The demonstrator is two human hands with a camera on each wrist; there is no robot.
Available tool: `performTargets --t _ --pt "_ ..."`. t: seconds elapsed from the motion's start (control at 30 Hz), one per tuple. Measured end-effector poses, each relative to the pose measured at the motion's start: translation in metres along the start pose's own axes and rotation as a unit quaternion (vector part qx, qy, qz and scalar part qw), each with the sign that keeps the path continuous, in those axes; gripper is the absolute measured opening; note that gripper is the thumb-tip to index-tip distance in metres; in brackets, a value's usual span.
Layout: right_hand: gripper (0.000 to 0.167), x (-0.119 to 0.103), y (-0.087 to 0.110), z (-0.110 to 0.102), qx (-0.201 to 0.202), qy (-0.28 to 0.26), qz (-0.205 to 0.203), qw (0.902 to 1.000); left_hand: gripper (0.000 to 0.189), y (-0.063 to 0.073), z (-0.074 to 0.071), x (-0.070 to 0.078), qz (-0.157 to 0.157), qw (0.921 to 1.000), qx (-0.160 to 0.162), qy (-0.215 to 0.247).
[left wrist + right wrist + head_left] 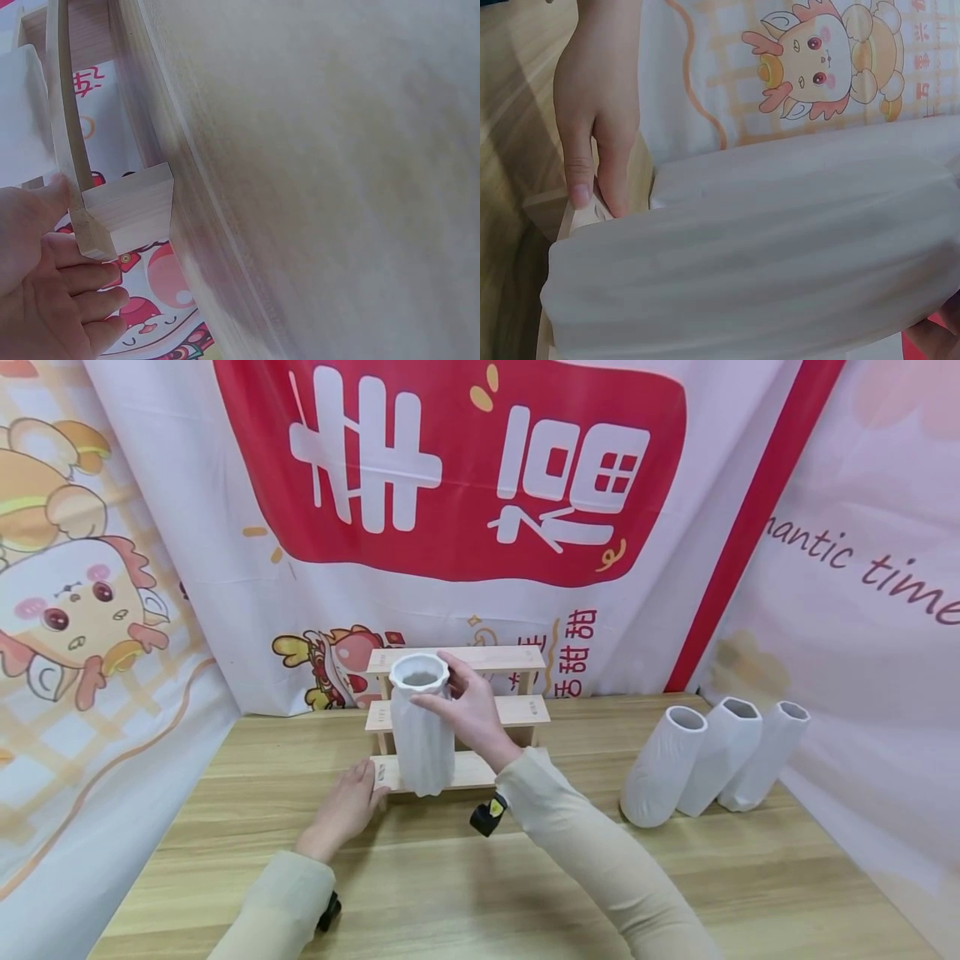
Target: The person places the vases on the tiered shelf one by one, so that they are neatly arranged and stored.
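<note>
A white fluted vase (pixel 423 743) with a wavy rim stands upright in front of a three-tier wooden display rack (pixel 480 768), its base at the lowest tier. My right hand (pixel 474 706) grips it near the rim, thumb in front and fingers behind. In the right wrist view, the vase (pixel 742 277) spans the picture, with another smooth white surface (pixel 802 165) behind it. My left hand (pixel 348 806) holds the left end of the lowest tier. The left wrist view shows its thumb on the plank (pixel 71 142) and its other fingers below.
Three white vases stand close together at the right: a rounded one (pixel 663 768), a faceted one (pixel 723 752) and a slimmer one (pixel 768 756). Printed cloth (pixel 187 568) hangs along the back and sides of the wood-grain table (pixel 450 893).
</note>
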State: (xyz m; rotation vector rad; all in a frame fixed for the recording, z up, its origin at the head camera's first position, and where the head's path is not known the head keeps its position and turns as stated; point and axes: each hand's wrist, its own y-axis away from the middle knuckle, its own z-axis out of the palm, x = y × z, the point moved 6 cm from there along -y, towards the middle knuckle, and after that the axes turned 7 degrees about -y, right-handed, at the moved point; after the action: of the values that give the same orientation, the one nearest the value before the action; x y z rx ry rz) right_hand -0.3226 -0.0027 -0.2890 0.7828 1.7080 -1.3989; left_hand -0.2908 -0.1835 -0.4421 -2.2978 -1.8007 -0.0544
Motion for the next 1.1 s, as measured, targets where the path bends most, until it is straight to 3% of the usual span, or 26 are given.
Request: performTargets --t 1.1 --pt "0.068 0.015 -0.009 0.014 -0.027 -0.004 0.001 0.9996 0.057 0.000 -0.001 0.000 -0.005 1.0000 -0.006 -0.001"
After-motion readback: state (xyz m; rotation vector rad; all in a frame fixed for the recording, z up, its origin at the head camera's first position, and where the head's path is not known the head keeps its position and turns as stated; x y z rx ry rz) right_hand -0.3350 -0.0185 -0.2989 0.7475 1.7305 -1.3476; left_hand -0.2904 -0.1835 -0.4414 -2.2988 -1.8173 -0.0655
